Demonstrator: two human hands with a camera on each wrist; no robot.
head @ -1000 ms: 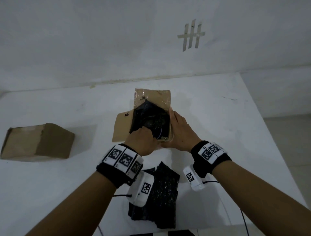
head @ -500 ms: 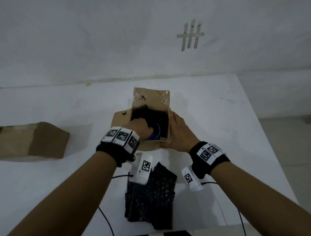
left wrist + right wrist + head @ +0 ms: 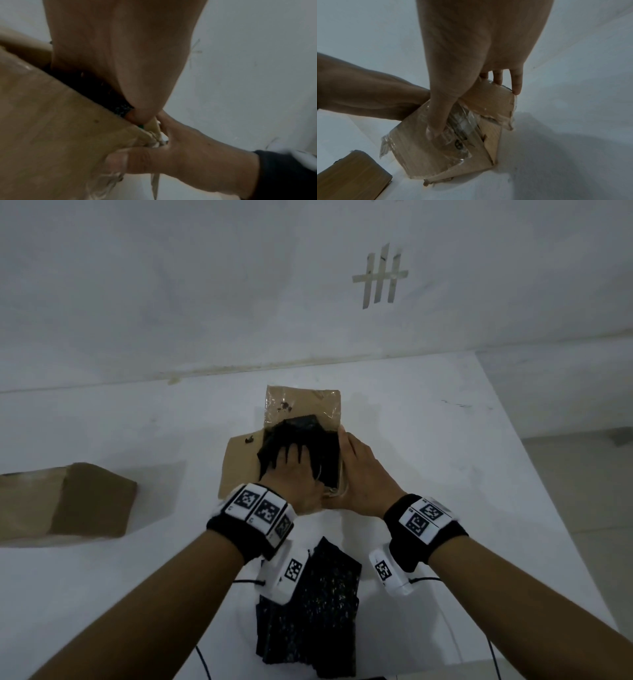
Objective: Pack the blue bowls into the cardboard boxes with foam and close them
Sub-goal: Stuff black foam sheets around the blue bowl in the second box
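From the head view, our left hand [image 3: 294,470] now presses spread, straight fingers on the black foam [image 3: 301,436] in the open box [image 3: 305,405]. Half a second ago a sliver of the blue bowl showed there; now the foam hides it, so we judge the bowl sits inside and flaps come next. Our right hand [image 3: 359,470] flanks the box. Spare foam [image 3: 322,618] lies nearer us than the box, and a second box [image 3: 68,501] sits to its left on the bench [image 3: 445,474].

From the left wrist, the right thumb [image 3: 130,161] braces the box corner [image 3: 68,121].

From the right wrist, straight fingers [image 3: 515,81] and thumb clasp the box wall [image 3: 488,102].

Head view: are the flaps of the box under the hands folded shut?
No: the far flap and left flap of the open box stand open while the left hand presses black foam inside.
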